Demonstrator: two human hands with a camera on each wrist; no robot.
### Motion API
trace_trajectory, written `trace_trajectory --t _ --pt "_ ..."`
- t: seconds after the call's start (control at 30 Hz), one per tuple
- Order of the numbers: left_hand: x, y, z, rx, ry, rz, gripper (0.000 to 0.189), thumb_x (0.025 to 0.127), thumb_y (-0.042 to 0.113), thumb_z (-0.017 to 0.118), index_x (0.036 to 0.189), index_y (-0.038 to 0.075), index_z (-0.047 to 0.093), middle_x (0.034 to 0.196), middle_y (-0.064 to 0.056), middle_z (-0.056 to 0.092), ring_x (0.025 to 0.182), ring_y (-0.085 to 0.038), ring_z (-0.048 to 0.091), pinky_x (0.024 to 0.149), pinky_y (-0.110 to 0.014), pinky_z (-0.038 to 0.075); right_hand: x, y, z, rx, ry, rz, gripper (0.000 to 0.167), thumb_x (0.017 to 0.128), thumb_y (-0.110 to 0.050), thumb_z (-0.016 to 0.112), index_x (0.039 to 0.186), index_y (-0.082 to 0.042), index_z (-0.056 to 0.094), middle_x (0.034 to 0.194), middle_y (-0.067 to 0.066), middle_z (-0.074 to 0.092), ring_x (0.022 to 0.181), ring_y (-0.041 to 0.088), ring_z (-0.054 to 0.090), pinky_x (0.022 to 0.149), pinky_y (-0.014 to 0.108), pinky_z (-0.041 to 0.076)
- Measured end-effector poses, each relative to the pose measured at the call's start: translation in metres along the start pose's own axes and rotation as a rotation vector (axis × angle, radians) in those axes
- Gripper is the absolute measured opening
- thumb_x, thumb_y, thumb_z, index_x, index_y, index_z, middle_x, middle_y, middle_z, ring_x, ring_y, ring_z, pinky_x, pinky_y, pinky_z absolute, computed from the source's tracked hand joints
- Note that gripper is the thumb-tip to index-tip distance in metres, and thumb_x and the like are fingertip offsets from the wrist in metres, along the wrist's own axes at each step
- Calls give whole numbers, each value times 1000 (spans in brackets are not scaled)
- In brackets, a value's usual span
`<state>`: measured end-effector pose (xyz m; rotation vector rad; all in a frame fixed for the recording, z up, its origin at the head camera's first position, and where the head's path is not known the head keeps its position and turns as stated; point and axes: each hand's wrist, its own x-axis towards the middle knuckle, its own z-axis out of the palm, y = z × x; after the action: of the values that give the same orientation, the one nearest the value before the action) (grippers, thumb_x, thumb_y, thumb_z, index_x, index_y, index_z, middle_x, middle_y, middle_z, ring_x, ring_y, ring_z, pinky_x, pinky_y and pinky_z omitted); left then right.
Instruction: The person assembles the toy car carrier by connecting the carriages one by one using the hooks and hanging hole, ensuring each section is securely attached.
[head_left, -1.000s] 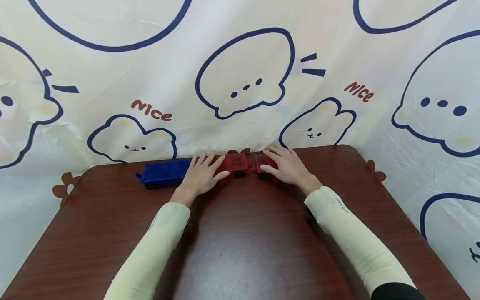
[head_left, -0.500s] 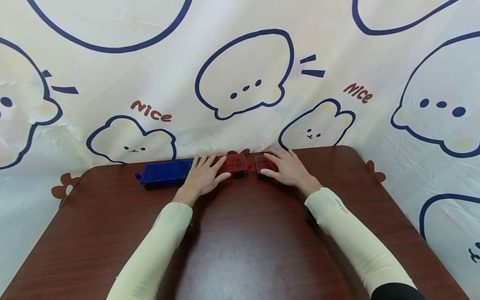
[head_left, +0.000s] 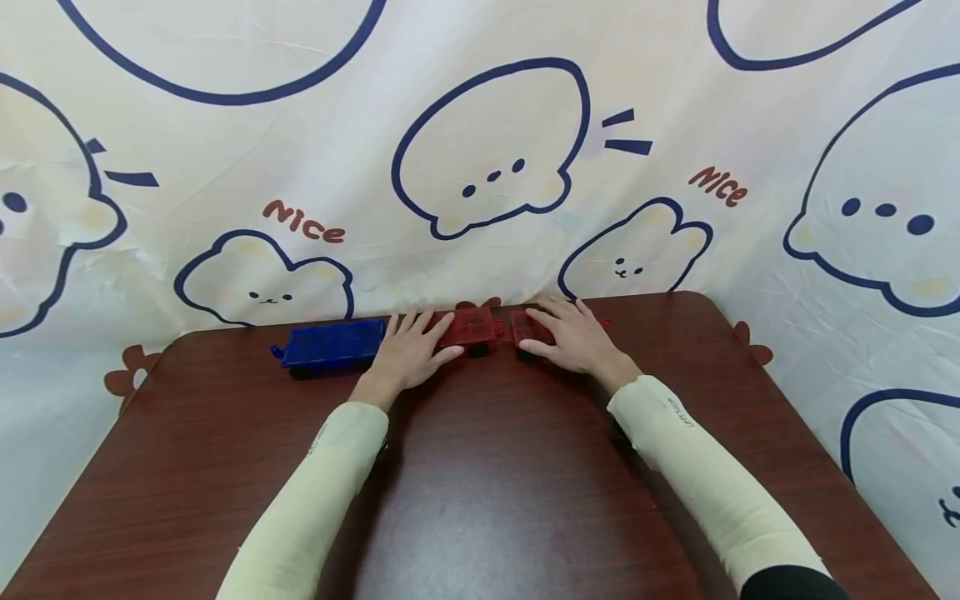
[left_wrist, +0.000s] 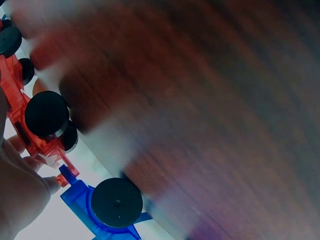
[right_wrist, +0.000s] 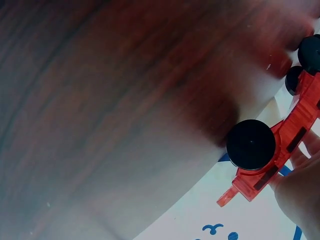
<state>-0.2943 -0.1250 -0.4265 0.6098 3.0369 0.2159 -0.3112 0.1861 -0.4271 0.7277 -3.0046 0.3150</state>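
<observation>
Three toy train wagons stand in a row at the table's back edge. My left hand rests spread over the left red wagon, its thumb along the near side. Left of that hand is a blue wagon; in the left wrist view its tongue meets the coupling of the red wagon. Over the right red wagon lies my right hand, fingers reaching across the top. A small coupling loop lies between the two red wagons. The right wrist view shows this red wagon's black wheel and end tongue.
The brown wooden table reaches back to a white cloth backdrop printed with cartoon animals. Cloth also hangs at both sides. The backdrop stands close behind the wagons.
The left hand has shifted very slightly right over the red wagon, uncovering a little more of the blue one. The right hand and the wagons stay nearly still.
</observation>
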Motion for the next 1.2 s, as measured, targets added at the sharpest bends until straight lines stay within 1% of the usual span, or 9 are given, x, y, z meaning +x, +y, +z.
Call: trace_trajectory --t 0.27,0.43,0.7,0.83,1.1,1.2 --pt "2 3 1 17 1 15 73 103 63 38 163 23 24 167 -16 20 154 -41 9 120 -62 6 0 0 1 -9 5 -8 81 95 -70 49 156 -17 42 163 9 34 152 31 22 121 60 11" --pt "3 4 0 21 2 13 74 103 63 38 163 23 25 167 -16 20 154 -41 9 120 -62 5 0 0 1 -3 5 -13 81 95 -69 51 156 -17 43 163 10 33 151 32 23 121 61 12" --pt "6 6 1 25 16 19 74 102 63 39 163 23 24 167 -16 20 153 -40 12 120 -62 7 0 0 2 -15 -1 -10 80 96 -69 48 157 -18 42 163 10 33 151 32 24 121 61 9" --pt "8 7 0 25 18 27 74 103 63 39 163 23 24 167 -16 19 153 -40 12 120 -64 7 0 0 2 -19 4 -11 80 95 -69 50 156 -18 42 163 10 33 151 32 24 121 61 9" --pt "9 10 0 14 -10 17 73 104 62 37 164 24 22 168 -15 16 154 -38 8 120 -63 4 0 0 3 -28 12 -26 81 94 -69 53 156 -18 42 163 10 33 151 32 25 120 62 10" --pt "9 10 1 20 -10 14 72 104 62 36 164 24 22 168 -15 16 154 -38 8 120 -63 4 1 1 4 -26 6 -22 81 94 -69 53 157 -18 42 163 10 32 151 32 25 120 62 10"
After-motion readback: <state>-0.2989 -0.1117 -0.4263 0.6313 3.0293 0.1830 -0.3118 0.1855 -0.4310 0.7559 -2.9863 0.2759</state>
